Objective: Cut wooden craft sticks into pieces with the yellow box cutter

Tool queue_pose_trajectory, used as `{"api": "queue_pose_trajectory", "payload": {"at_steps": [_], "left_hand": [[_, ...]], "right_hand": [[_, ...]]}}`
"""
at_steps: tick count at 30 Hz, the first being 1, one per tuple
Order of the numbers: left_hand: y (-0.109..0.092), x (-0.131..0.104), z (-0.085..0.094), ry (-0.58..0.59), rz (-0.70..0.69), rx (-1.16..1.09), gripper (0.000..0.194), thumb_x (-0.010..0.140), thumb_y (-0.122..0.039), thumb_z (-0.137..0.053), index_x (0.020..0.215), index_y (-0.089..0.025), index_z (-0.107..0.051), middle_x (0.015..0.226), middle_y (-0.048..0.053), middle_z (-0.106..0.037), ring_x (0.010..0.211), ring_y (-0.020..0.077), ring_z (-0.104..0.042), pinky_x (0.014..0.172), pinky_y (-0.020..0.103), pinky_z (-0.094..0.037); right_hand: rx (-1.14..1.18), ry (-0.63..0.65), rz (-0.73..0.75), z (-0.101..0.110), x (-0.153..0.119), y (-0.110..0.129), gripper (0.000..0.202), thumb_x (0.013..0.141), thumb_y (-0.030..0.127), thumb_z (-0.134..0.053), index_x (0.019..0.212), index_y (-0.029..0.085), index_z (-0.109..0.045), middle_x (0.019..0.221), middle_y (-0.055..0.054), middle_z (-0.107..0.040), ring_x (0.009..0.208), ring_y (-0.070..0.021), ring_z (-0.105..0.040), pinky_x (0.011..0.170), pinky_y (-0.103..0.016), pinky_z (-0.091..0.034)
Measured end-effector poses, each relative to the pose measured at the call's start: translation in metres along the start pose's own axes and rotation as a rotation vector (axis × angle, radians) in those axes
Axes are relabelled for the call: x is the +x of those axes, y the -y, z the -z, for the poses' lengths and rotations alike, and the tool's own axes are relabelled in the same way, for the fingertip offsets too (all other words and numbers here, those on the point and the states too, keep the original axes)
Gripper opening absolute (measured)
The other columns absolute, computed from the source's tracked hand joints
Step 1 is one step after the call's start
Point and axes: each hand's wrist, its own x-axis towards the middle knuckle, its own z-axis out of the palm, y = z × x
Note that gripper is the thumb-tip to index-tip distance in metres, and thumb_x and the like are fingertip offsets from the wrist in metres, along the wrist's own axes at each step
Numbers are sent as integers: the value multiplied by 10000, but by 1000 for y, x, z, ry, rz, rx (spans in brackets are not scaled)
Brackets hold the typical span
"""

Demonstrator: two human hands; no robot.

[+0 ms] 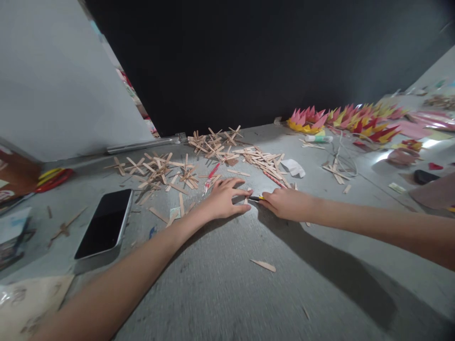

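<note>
My left hand [224,198] rests low over the table, its thumb and index finger closing on the ends of a short piece of wooden craft stick [246,199]. From the right, my right hand [284,202] grips a slim yellow-and-black tool [256,198], whose dark tip touches or nearly touches that stick. Its exact kind is hidden by the fingers. Beyond the right hand lies a red patterned stick [273,179]. Just past the left hand is a red-handled pen-like tool [212,175]. A pointed stick piece [263,265] lies nearer to me.
Loose craft sticks [263,160] and star-shaped stick bundles [156,170] spread behind my hands. A phone [104,222] and red-and-yellow scissors [53,180] are left. Pink-and-yellow paper crowns [307,121], a glue tube [319,139] and white cable [350,166] are right. A black panel [249,57] stands behind.
</note>
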Motion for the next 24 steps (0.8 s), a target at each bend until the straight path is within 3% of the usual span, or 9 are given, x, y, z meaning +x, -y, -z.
{"api": "queue_pose_trajectory", "payload": {"at_steps": [5, 10, 13, 15, 21, 24], "left_hand": [[4, 1, -5, -20, -10, 8, 420, 909, -536, -775, 1300, -384, -783, 1601, 51, -559, 1494, 357, -464, 1253, 589, -259], [2, 0, -4, 0, -12, 15, 472, 927, -543, -743, 1369, -376, -743, 1615, 59, -543, 1508, 364, -445, 1264, 580, -238], [2, -1, -2, 19, -27, 18, 638, 939, -577, -715, 1523, -341, -616, 1646, 101, -509, 1536, 378, -411, 1258, 593, -234], [4, -2, -3, 21, -37, 15, 652, 947, -582, -703, 1537, -326, -598, 1649, 113, -502, 1546, 381, -397, 1246, 595, -248], [7, 0, -7, -60, -31, -84, 660, 850, -590, -822, 1413, -285, -663, 1548, 117, -591, 1470, 384, -481, 1244, 574, -263], [6, -1, -9, -133, 2, -218, 687, 769, -509, -911, 1352, -246, -660, 1370, 127, -683, 1345, 362, -577, 1155, 524, -401]], "right_hand": [[-93, 82, 121, 24, 13, 2, 363, 1095, 294, -471, 1118, 118, -788, 885, -190, -781, 778, -289, -759, 655, -328, -458], [-113, 139, 113, 36, 13, 6, 356, 1099, 280, -473, 1115, 106, -784, 892, -190, -788, 785, -281, -767, 644, -312, -435], [-124, 93, 79, 31, 5, 7, 399, 1132, 336, -421, 1123, 121, -757, 930, -189, -795, 838, -290, -782, 668, -311, -440], [-132, 68, 49, 24, 0, 7, 390, 1138, 353, -413, 1150, 134, -736, 925, -179, -799, 818, -284, -784, 683, -312, -447], [-211, -55, 25, 2, -2, 4, 417, 1149, 413, -362, 1174, 144, -679, 793, -144, -777, 707, -295, -765, 622, -302, -346], [-167, -117, 29, -3, 1, -4, 389, 1147, 417, -364, 1144, 165, -661, 804, -119, -779, 660, -250, -730, 598, -300, -266]]}}
